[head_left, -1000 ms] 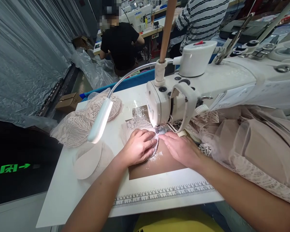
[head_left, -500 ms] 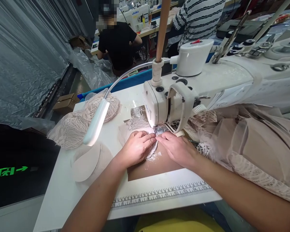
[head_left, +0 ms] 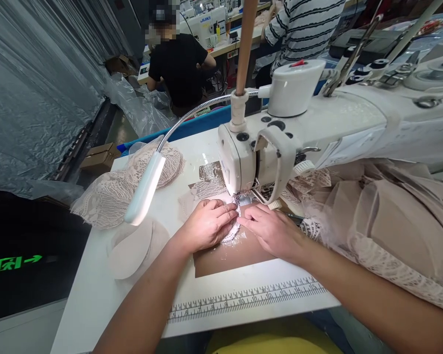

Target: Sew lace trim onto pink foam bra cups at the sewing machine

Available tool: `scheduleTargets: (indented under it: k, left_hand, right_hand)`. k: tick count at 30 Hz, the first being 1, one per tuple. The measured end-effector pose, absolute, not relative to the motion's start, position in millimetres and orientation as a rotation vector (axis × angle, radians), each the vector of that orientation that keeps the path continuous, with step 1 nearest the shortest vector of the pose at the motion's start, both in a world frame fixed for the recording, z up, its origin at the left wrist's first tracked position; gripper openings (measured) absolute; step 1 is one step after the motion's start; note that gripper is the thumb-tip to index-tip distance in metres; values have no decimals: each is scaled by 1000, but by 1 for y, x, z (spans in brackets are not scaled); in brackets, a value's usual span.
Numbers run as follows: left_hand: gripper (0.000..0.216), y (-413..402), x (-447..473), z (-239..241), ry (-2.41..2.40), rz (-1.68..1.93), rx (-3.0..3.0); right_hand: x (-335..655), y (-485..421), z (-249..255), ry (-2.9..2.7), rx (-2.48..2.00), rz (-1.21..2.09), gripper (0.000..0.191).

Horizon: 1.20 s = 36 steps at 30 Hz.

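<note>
Under the needle area of a white sewing machine [head_left: 239,157] lies a pale lace piece [head_left: 230,237] with a curved edge, lit by a lamp. My left hand [head_left: 208,223] rests on it from the left, its fingers together and pressing it down near the presser foot, covering much of it. On the right, the fingers of my right hand [head_left: 268,228] are curled, with one fingertip at the lace's curved edge. A brown plate [head_left: 225,263] lies beneath both hands. The needle tip is hard to make out.
Left on the white table stand lace cup stacks [head_left: 103,199] and plain beige cups [head_left: 131,250]. A lamp head [head_left: 145,189] hangs above them. More beige fabric pieces [head_left: 402,226] heap up at right. A printed ruler [head_left: 243,302] runs along the front edge. Two people sit beyond.
The lace piece has turned slightly and shifted under the machine. My right fingers have drawn back a little, down and away from the needle area. My left hand stays nearly in place.
</note>
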<state>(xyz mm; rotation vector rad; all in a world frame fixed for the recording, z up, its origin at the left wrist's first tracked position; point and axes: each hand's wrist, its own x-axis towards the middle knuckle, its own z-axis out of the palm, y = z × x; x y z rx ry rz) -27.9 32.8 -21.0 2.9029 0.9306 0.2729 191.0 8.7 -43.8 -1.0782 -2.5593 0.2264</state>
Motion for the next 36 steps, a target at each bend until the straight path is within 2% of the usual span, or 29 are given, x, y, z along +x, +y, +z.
scheduleTargets:
  k: [11,17,21,23,27,29,32,36]
  left_hand:
    - [41,29,-18,-23,1104,257,2823]
    - [42,29,-20,-22,1157,293,2780]
    - [49,26,-29,-19,1028,367,2725]
    - [44,24,-32,-19,934,401,2691]
    - [15,24,-29,-23,858,533,2653]
    - [15,24,-26,-25,851,585,2635]
    - [17,23,-21,-25,879,568,2601]
    - [21,21,-23,-21,888,445,2650]
  right_hand:
    - [188,14,-42,-2505,-1163,56,27]
    - [186,15,-39,-2453,-1317,46,33]
    - [189,13,-39,-2416,-1344,89,34]
    - [191,11,-40,-2391,-1344,118,32]
    - [190,10,-41,-2378,-1267,199,29]
    - [188,10,-42,-2387,-1227,219,27]
    - [183,12,-44,-2414,-1166,193,11]
    - [183,13,-48,-2415,-1068,138,28]
